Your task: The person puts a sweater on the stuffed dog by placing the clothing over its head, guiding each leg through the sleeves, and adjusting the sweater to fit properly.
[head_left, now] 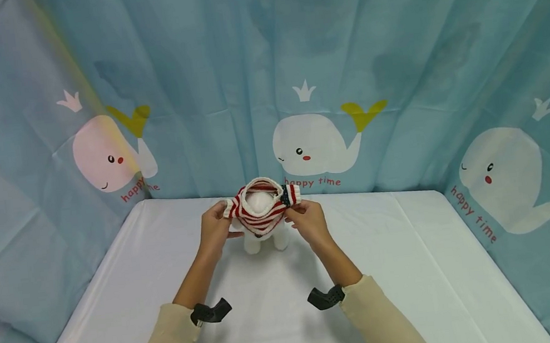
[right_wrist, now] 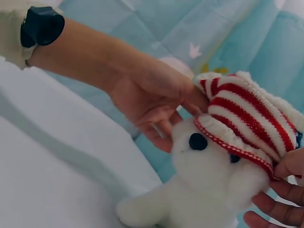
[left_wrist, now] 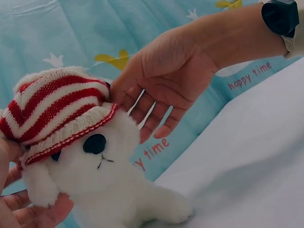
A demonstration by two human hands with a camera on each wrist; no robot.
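A white plush toy (head_left: 252, 245) stands upright on the table, its dark eyes and stitched mouth (left_wrist: 104, 161) showing in the left wrist view. A small red-and-white striped knit sweater (head_left: 266, 218) with a dark blue patch sits over its head, the ribbed hem lying just above the eyes. The white crown of the head shows through the sweater's upper opening. My left hand (head_left: 214, 229) pinches the sweater at its left side, near the short sleeve. On the other side, my right hand (head_left: 310, 221) pinches the lower edge below the right sleeve.
White cloth covers the table (head_left: 265, 318). A light blue curtain (head_left: 225, 76) printed with whales hangs behind and along both sides, close to the toy at the far edge. Dark wrist cameras (head_left: 326, 298) sit at both sleeve cuffs.
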